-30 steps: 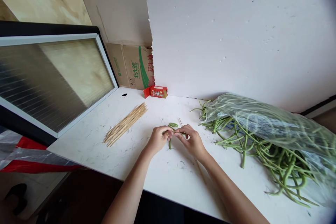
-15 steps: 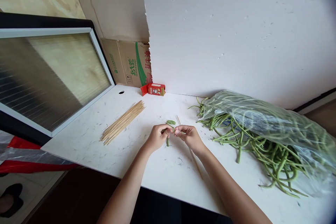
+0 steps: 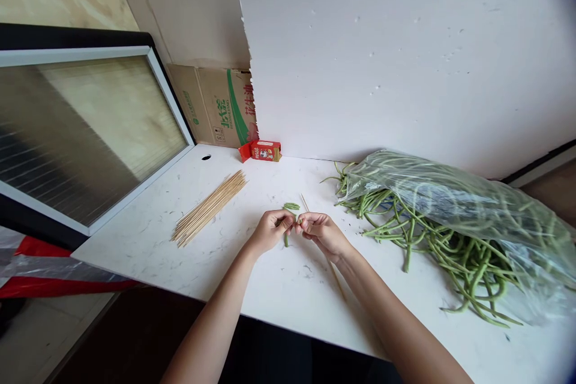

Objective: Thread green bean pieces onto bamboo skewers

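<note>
I have curled the fingers (image 3: 309, 218) of the right hand (image 3: 323, 231) inward; a second ago they lay more spread. The green length that poked out past them is now out of sight, with just a bit of the bean piece (image 3: 299, 221) showing. My view has shifted: the strip above the white panel (image 3: 378, 54) has left the frame, and the shoe at lower left has nearly gone.

Lone skewer (image 3: 337, 282) partly hidden, plastic bag (image 3: 450, 189) cut off right
</note>
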The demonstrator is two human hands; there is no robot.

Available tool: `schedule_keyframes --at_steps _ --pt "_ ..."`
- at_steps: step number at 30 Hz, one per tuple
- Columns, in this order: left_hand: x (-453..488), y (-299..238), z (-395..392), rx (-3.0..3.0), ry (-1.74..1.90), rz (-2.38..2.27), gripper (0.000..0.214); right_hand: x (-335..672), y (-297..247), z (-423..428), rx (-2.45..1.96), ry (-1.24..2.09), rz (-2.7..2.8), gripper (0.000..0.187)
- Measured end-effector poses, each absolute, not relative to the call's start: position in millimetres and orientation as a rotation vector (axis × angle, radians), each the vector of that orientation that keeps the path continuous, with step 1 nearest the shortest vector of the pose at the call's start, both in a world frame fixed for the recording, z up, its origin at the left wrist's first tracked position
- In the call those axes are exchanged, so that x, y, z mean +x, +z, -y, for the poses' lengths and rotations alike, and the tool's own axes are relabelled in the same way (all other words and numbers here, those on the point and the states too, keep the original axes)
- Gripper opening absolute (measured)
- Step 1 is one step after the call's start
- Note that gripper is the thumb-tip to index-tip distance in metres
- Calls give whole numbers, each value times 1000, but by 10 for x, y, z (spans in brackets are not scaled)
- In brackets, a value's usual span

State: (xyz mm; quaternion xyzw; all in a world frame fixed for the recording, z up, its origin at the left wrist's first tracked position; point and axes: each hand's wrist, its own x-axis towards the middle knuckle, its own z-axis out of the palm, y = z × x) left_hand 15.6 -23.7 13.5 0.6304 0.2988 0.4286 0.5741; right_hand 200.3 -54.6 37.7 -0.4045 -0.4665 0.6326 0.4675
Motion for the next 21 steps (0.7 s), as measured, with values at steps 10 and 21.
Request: schedule_keyframes --at_steps 10,21 --pt "104 71 159 1300 1072 -771 53 2189 488 529 -995 1432 1034 34" --pt "94 -25 51 1235 1166 -783 50 2314 210 315 -1209 1268 1155 53"
